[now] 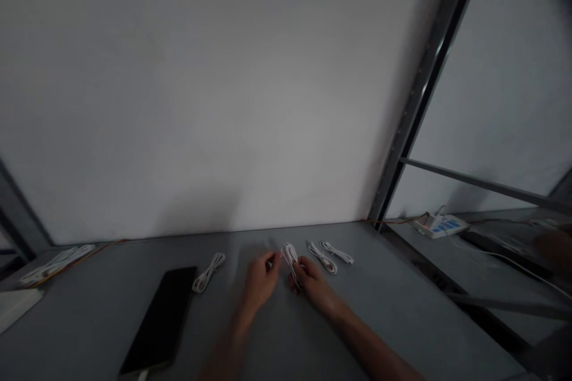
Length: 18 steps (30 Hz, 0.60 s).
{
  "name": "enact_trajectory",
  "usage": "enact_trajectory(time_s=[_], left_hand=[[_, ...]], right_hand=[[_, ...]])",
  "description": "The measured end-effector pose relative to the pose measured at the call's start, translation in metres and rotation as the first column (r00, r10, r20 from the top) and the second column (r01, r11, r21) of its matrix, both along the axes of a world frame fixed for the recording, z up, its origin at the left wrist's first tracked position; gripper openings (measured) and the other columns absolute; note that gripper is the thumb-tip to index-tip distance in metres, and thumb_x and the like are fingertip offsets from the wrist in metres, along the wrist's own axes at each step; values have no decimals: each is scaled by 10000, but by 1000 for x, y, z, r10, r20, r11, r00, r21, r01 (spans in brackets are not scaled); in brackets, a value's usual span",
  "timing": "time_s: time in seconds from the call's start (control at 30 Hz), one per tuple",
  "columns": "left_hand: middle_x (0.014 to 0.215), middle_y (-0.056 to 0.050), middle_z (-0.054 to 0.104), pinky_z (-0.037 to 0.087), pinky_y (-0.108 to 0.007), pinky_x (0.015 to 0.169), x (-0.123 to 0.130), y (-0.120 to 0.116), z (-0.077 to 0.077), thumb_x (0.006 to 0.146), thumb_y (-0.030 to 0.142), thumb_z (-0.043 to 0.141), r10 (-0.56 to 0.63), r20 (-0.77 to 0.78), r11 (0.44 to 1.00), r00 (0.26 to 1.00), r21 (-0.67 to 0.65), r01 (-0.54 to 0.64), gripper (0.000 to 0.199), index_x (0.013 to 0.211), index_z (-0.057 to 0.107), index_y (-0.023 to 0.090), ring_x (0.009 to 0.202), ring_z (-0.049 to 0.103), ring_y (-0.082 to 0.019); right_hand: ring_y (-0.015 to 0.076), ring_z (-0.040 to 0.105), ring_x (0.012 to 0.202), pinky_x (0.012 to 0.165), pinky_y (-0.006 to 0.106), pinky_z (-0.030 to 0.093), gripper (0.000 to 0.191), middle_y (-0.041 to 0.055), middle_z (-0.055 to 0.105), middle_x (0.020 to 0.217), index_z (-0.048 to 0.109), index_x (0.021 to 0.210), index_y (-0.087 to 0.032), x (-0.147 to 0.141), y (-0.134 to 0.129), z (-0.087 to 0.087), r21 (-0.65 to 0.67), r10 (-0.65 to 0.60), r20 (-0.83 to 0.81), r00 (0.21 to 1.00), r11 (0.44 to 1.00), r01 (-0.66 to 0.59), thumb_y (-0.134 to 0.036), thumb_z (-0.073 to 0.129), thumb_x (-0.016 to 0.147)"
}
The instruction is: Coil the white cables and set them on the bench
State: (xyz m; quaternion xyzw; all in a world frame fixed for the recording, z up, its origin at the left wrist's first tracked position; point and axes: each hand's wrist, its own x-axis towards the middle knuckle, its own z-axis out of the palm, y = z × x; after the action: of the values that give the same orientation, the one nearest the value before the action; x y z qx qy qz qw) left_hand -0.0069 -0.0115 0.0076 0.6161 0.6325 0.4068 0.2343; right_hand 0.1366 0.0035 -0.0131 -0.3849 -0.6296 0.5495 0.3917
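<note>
1. We hold a coiled white cable [291, 257] in our right hand [313, 286], above the middle of the tabletop [286, 342]; the thumb and fingers pinch the bundle, whose upper loops stick out past them.
2. Our left hand [261, 278] is just beside it, thumb and forefinger drawn together at the tips near the bundle's upper end. The tips are blurred, so we cannot tell whether they pinch an end of the cable.
3. To the right of our hands we see two more bundles side by side: the nearer coil [322, 258] and, just beyond it, the outer coil [338, 252]. Both lie flat.
4. To the left of our hands, another white bundle [208, 272] lies slantwise, close against the upper right side of a black flat device [161, 318]. A white plug [143, 375] shows at the device's lower edge.
5. At our far left we have a long white item [58, 264] near the wall [268, 101], with an orange-red cord [84, 253] alongside, and a white object [18, 308] cut off by the view's edge.
6. At our right, past a metal post [422, 92], a white power strip [441, 225] with blue markings rests on the neighbouring surface [496, 286], a plug in it.
</note>
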Motion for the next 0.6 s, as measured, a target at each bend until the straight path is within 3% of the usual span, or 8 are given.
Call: enact_trajectory(time_s=[0.13,0.27,0.33,0.47,0.6], left_hand=[[851,-69,703,447,-242,608,2,2,-2,781,448,597,-73,240,994,968,-58,89,357,945,654,136,679,615,-154],[902,-37,658,378,-200,440,-3,0,2,659,468,688,-86,414,986,906,-92,136,641,1207,508,187,551,542,-101],[802,-9,619,346,-188,394,-7,-2,6,647,498,688,-161,450,971,878,-90,224,600,1138,545,183,523,511,-96],[577,37,489,355,-195,406,-9,-4,9,694,553,635,-228,356,955,906,-98,279,431,864,624,157,493,459,-97],[669,-6,606,383,-209,507,-6,-4,5,774,473,585,-238,145,965,960,-77,250,324,822,649,159,578,518,-114]], right_hand=[[126,472,474,485,247,392,558,-35,511,582,480,815,-212,-1,-1,5,-68,59,-56,997,996,-63,-764,463,730],[103,395,445,435,223,308,516,-42,458,538,549,728,-182,6,-2,14,-45,111,-1,994,993,-111,-697,535,744],[99,366,439,429,222,272,471,-44,426,511,569,668,-172,10,-1,17,-13,78,63,995,997,-77,-633,556,762],[114,396,448,438,227,293,345,-42,450,509,629,756,-173,17,5,16,47,-96,100,990,995,91,-518,609,741],[140,494,518,464,230,362,312,-2,574,621,646,838,-189,19,10,9,91,-163,61,985,983,157,-469,656,701]])
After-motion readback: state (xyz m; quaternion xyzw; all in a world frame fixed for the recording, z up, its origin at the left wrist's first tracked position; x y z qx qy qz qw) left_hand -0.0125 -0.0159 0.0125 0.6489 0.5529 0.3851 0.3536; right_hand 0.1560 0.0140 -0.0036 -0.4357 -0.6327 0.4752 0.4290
